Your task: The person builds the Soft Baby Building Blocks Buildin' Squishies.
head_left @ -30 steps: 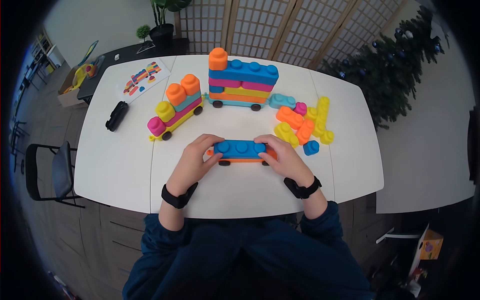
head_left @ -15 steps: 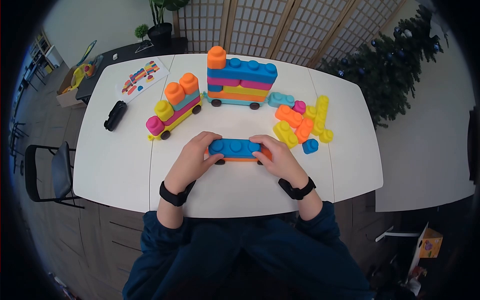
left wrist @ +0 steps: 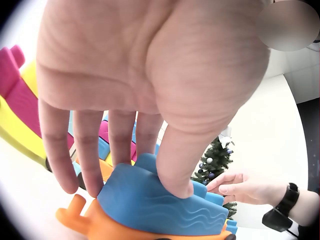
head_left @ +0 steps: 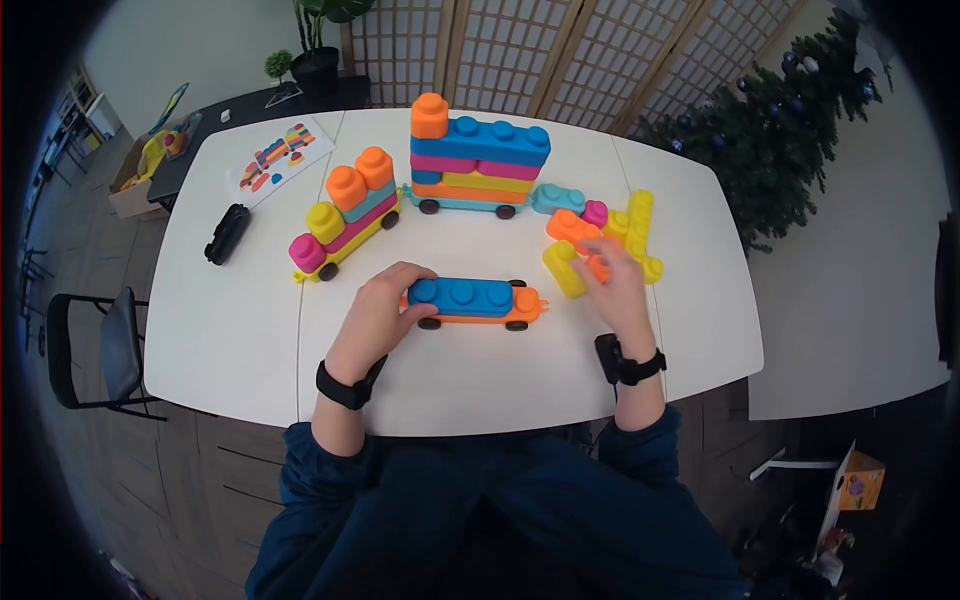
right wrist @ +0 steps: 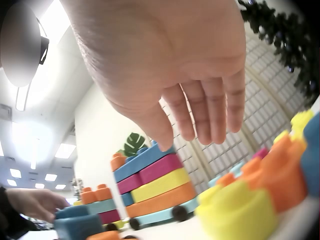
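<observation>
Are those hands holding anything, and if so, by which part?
The left hand holds the blue block on the orange wagon, gripping it at the block's left end. The right hand, above loose blocks, holds nothing.

In the head view, the right grip, slightly blurred, partly hides an orange block.
</observation>
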The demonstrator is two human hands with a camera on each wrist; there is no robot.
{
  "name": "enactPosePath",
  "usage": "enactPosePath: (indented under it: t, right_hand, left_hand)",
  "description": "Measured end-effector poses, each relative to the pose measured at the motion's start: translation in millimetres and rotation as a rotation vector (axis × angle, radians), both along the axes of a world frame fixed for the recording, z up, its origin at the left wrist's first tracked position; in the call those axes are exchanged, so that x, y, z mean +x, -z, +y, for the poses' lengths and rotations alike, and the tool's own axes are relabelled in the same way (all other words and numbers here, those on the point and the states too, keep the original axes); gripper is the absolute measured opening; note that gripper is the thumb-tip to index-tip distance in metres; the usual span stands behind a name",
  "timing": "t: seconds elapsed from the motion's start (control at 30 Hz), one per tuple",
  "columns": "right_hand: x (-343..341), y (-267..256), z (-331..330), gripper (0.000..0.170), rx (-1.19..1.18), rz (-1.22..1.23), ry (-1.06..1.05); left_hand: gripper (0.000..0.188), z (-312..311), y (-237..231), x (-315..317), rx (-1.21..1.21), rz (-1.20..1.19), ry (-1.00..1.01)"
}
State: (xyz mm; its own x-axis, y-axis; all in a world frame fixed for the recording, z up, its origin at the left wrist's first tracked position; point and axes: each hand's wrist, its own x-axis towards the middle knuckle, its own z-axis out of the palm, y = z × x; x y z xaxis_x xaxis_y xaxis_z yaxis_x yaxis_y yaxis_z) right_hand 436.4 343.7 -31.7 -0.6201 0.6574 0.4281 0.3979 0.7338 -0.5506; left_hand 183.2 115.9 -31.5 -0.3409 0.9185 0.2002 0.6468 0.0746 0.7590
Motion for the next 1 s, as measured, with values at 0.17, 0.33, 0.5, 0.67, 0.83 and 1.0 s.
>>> enactPosePath:
  t: [0.17,0.33,0.5,0.67,0.83,1.0]
  right_hand:
    - [57,10,57,0.030,0.153,-0.195,0.410]
    - [86,33,90,0.031,0.057,-0.337,0.533]
    - [93,47,103,0.027,0.039,-0.277,0.499]
    - [88,29,87,0.026,0.099,-0.247,0.571]
    - [50,-15,32,0.028,0.225,0.080,0.327]
    - [11,-13,-17,0.032,-0.110,0.021,-0.126]
  left_hand:
    - [0.038,0,0,1,-0.006,-0.027,-0.008]
    - [0.037,0,1,2,-0.006,-0.004,-0.019]
    - [0.037,0,2,2,-0.007,-0.004,-0.022]
    - [0.039,0,6,1,0.032,0.014,-0.012]
    - [0.039,0,5,2,0.034,0.018,-0.005]
    - [0.038,0,3,4,0.009,-0.002,-0.015]
